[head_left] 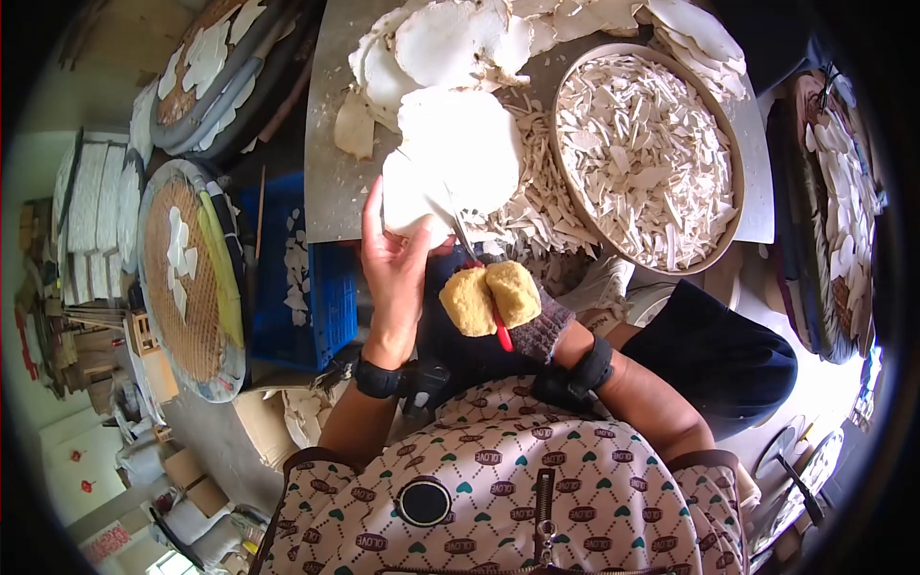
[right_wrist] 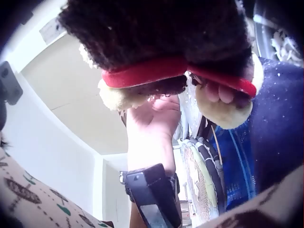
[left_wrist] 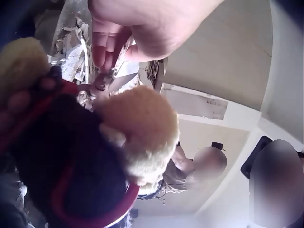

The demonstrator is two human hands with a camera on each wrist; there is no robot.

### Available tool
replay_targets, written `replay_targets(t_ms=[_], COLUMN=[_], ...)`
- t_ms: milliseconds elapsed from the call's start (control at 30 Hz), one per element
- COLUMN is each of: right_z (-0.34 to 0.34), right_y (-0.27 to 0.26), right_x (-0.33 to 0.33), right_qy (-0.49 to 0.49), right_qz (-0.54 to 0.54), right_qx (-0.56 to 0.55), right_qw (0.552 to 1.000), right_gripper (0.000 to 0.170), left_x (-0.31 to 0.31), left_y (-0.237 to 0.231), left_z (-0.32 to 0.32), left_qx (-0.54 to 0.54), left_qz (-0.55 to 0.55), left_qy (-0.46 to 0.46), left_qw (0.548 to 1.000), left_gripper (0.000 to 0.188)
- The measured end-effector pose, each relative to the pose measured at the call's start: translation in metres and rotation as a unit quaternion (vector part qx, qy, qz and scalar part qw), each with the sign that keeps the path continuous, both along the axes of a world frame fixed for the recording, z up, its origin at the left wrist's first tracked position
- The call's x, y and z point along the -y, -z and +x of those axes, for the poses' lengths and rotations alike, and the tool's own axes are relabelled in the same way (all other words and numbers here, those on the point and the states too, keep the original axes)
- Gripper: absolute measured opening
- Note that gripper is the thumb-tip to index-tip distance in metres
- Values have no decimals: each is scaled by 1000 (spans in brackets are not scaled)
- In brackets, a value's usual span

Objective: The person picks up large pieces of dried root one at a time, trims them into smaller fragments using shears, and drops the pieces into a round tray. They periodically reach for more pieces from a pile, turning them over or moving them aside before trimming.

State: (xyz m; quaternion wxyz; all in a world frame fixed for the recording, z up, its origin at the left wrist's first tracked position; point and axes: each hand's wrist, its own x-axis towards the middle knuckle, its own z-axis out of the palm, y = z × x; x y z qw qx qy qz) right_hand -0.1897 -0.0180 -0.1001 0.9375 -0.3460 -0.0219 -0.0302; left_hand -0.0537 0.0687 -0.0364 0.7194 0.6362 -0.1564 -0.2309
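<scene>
My left hand (head_left: 391,278) pinches the near edge of a large, thin white slice (head_left: 455,158), thumb on top, over the table's near edge. My right hand (head_left: 548,328), in a dark knitted glove, grips scissors whose metal blades (head_left: 460,228) reach the slice's right side. Thick yellow foam (head_left: 470,302) is wrapped around the red handles. Bare fingertips come through the scissor loops in the right wrist view, beside the red handle (right_wrist: 142,75). In the left wrist view the scissors' pivot (left_wrist: 99,84) sits close below the left fingers.
A round tray (head_left: 553,144) full of white chips stands right on the metal table (head_left: 757,192). Loose cut strips (head_left: 541,182) lie beside it, with more slices (head_left: 450,43) behind. Left are a blue crate (head_left: 335,321) and a woven round rack (head_left: 196,335). Other people appear in the left wrist view.
</scene>
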Motion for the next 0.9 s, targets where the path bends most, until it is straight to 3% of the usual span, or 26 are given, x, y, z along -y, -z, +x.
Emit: replay_targets(t_ms=[67,167,200,233,267,300,367,400,500,567,633,667,733,800,900], right_z=[4,1,1,0,-2,0,2,2,2,-1,-3,-3,-7,-13,-20], right_y=[23,34,24,15,8,7,4,0,-2,10,2,12,16,11,-10], right_x=[-8,-6,-6,-5,-4,-3,0,3,6,3,5,-1,-3,5,17], right_qy=[-59,-50,-56,-23,9,21,62,68,58,31,45,67,84,79,87], right_qz=[313,198,339,148,-50,-167,-398,-405,-303,-32,-20,38,78,32,-69], right_qx=[22,-26,-80,-77,-72,-51,-16,0,-9,-57,-35,-35,-37,-43,-59], right_qw=[948,979,936,986,996,984,915,912,951,997,998,996,993,995,992], right_gripper=[28,27,30,29,29,28,27,26,23,22,30,28,26,26,26], left_x=[-3,-8,-9,-9,-9,-9,-10,-11,-17,-22,-28,-30,-30,-27,-15], left_y=[0,6,7,8,9,11,13,15,14,7,-1,-5,-11,-13,-9], left_z=[-2,0,1,1,2,2,4,5,9,11,15,15,13,13,7], left_qx=[-36,-61,-67,-74,-83,-91,-100,-101,-98,-100,-107,-109,-119,-134,-60], left_qz=[2,2,11,20,19,17,17,19,19,18,61,85,126,158,118], left_qy=[5,0,2,5,5,6,7,9,29,54,120,138,176,212,161], left_qw=[999,998,998,997,996,996,995,995,995,993,985,981,969,955,978], left_gripper=[61,63,63,63,63,63,64,64,59,54,49,50,53,55,59])
